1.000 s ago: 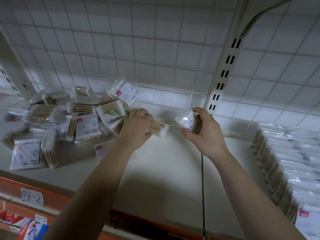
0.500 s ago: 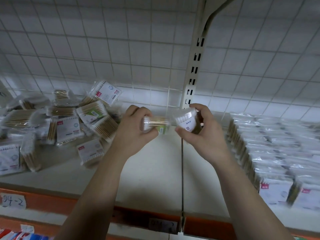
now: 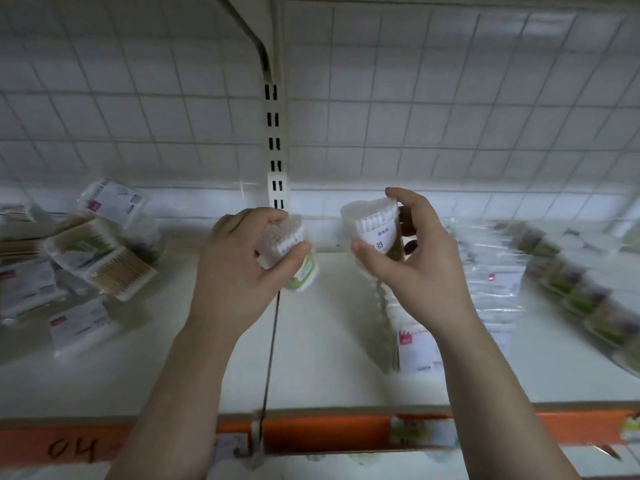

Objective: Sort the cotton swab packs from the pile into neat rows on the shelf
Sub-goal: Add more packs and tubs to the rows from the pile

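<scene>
Two hands are working above the shelf, each one grasping a single pack, so two packs are being held in the air; the left hand is curling its fingers and thumb around a green-labelled pack, a clear wrapper with white cotton tips showing at its upper end; the right hand is pinching a white-labelled pack between thumb and fingers, tips up, with blue print on its label; the two packs are hanging side by side and apart, just in front of the slotted post. At the left end of the shelf one pile is lying in a jumble, roughly eight packs showing, some with wooden sticks facing out, some with white cards bearing a small red square; blur is making an exact count impossible. To the right, rows of packs are standing on the shelf, at least three of them, one passing under the right wrist, one of pale wrappers beside it, one of greenish wrappers further out. One wire grid is backing the shelf; one orange strip is running along its front edge.
</scene>
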Demonstrator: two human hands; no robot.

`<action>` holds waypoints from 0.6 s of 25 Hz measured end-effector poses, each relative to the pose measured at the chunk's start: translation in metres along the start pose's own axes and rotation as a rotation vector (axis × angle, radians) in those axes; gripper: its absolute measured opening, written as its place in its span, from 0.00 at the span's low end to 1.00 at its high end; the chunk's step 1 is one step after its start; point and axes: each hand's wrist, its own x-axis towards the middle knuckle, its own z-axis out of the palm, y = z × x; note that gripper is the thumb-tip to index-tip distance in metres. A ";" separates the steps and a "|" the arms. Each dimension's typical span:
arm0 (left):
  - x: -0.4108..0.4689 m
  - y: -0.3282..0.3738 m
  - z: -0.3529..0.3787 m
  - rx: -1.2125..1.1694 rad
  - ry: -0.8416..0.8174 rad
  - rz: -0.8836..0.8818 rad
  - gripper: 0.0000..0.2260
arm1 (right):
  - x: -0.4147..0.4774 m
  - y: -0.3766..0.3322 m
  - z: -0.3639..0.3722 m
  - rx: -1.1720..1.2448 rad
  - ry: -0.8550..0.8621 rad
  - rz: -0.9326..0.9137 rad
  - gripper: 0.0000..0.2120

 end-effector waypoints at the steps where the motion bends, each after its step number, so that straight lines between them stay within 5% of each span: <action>1: -0.001 0.015 0.008 -0.001 0.000 0.002 0.16 | -0.003 0.002 -0.018 0.006 0.021 0.001 0.29; 15: -0.032 0.203 0.156 -0.076 -0.114 0.042 0.24 | -0.038 0.074 -0.263 -0.184 0.154 0.024 0.21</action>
